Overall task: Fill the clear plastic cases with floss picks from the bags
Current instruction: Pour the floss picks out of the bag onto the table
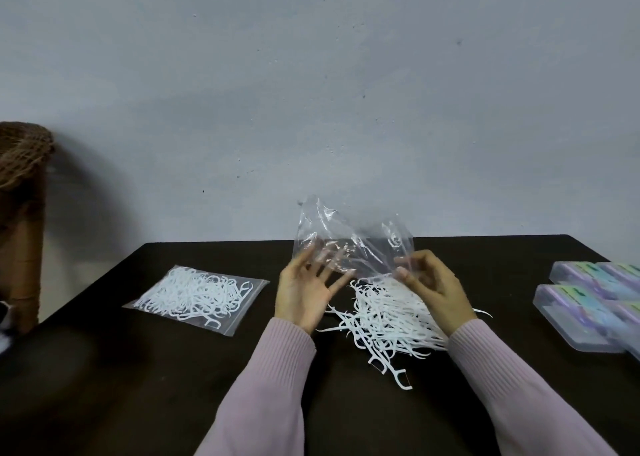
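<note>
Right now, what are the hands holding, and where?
The right hand pinches the clear bag at its lower right edge; the left hand, fingers spread, supports its lower left.

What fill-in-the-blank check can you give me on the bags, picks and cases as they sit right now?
1. The loose pile of floss picks lies on the table below the ____ bag held up by both hands.
2. The full bag lies to the ____ of the left hand.
3. The right hand pinches the emptied bag at its ____ edge.
4. The clear cases sit at the table's ____ edge.

Missing words: emptied; left; right; right
</note>
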